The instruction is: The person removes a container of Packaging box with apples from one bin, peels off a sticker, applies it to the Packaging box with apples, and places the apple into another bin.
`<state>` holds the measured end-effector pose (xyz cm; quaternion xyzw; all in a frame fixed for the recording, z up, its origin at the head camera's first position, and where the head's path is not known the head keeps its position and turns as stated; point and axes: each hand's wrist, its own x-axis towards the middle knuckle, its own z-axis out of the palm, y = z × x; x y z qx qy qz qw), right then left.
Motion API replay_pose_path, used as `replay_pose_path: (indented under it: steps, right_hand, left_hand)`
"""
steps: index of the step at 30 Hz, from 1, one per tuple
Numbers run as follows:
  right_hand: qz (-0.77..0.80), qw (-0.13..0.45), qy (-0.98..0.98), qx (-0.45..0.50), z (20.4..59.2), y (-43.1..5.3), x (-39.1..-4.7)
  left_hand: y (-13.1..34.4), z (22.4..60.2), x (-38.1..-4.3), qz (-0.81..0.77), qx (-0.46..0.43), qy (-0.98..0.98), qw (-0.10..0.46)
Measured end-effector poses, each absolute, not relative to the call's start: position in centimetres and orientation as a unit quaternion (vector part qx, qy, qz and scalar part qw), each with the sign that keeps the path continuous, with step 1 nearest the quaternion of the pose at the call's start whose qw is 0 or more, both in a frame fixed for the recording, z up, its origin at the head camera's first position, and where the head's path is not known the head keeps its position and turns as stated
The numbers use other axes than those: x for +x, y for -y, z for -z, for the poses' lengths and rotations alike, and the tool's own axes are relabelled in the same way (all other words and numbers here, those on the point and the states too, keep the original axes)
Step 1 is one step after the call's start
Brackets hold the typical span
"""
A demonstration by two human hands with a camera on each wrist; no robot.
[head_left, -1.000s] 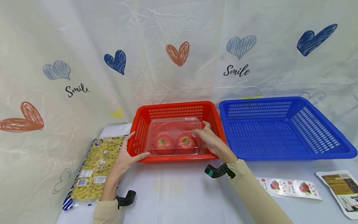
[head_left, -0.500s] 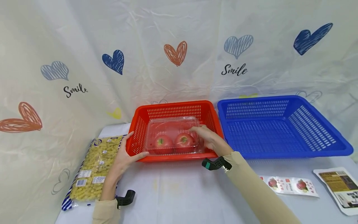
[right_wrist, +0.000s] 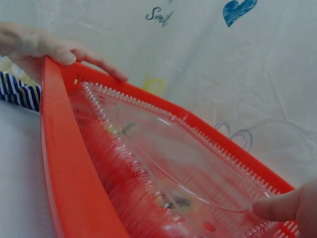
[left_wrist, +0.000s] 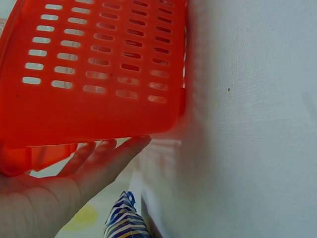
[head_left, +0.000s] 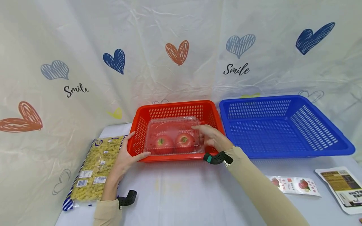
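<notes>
Here, left hand [head_left: 124, 158] wide on basket [head_left: 172, 158], right thumb [right_wrist: 280, 206] on box [head_left: 169, 126].

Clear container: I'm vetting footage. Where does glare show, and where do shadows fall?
Head view: hazy sheen on the clear container, soft shadow on the cloth in front of the red basket; right wrist view: bright glints along the container's ridged edge; left wrist view: shadow beside the basket.

The beige right sleeve [head_left: 261, 188] hides the left end of a white strip printed with red fruit [head_left: 295, 185]. The head view's right edge cuts the flat brown-and-white pouch [head_left: 341, 190]. The right wrist view crops the bare right hand [right_wrist: 286, 206] to mostly its thumb. Fine print on the clear bag of yellow pasta [head_left: 94, 158] is unreadably small.
</notes>
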<state>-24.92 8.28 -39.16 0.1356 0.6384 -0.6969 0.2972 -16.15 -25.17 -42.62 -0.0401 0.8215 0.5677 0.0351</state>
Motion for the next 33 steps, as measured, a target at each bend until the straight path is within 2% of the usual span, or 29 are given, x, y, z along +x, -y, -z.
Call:
replay_pose_path:
  steps: [11, 25, 33]
  right_hand:
    - [0.716, 0.299, -0.605, 0.182, 39.2, -7.2, -26.1]
    - [0.711, 0.294, -0.615, 0.173, 38.7, -7.2, -26.8]
    - [0.712, 0.313, -0.602, 0.182, 38.5, -7.2, -27.4]
  left_hand:
    - [25.3, 42.4, -15.9, -0.556, -0.045, -0.829, 0.035]
    - [25.2, 42.4, -16.1, -0.568, -0.041, -0.821, 0.039]
    - [25.3, 42.7, -16.1, -0.576, -0.037, -0.816, 0.036]
